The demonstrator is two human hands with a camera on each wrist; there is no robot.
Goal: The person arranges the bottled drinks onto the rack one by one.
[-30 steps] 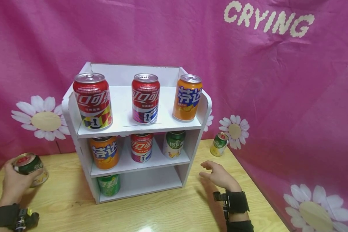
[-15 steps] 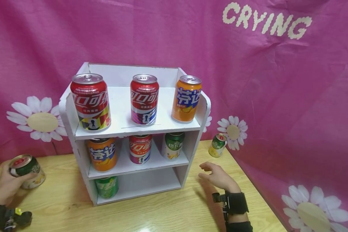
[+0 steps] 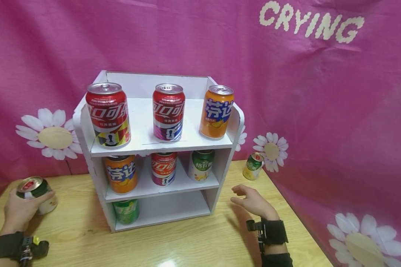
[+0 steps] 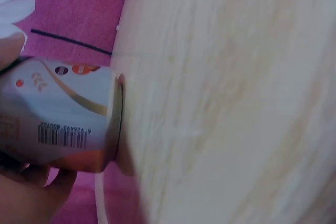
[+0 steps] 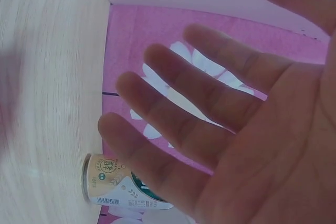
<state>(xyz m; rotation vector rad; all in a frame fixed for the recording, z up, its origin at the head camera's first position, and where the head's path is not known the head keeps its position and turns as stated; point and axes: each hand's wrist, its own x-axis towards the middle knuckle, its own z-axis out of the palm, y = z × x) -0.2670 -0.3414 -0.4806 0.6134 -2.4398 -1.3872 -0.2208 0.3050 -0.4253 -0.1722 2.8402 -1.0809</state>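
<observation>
My left hand (image 3: 21, 209) grips a green-and-white drink can (image 3: 46, 205) at the table's left side, thumb around its front. In the left wrist view the can's pale lower half, with a barcode, shows, its base right at the wooden tabletop (image 4: 226, 98). My right hand (image 3: 252, 202) is held over the table right of the white shelf (image 3: 173, 209), fingers apart and nothing in them. Beyond that hand stands a green-and-yellow can (image 3: 252, 168), which the right wrist view shows partly behind the fingers (image 5: 173, 93).
Two red cola cans (image 3: 168, 115) and an orange soda can (image 3: 217, 115) stand on the top shelf. The middle shelf bears an orange can (image 3: 121, 176), a red can (image 3: 163, 170) and a green-and-white can (image 3: 201, 168). A green can (image 3: 127, 212) stands bottom left. Pink cloth (image 3: 320, 111) hangs behind.
The head view sways slightly and returns. My left hand keeps its grip on the can in about the same place; the right hand has not visibly moved.
</observation>
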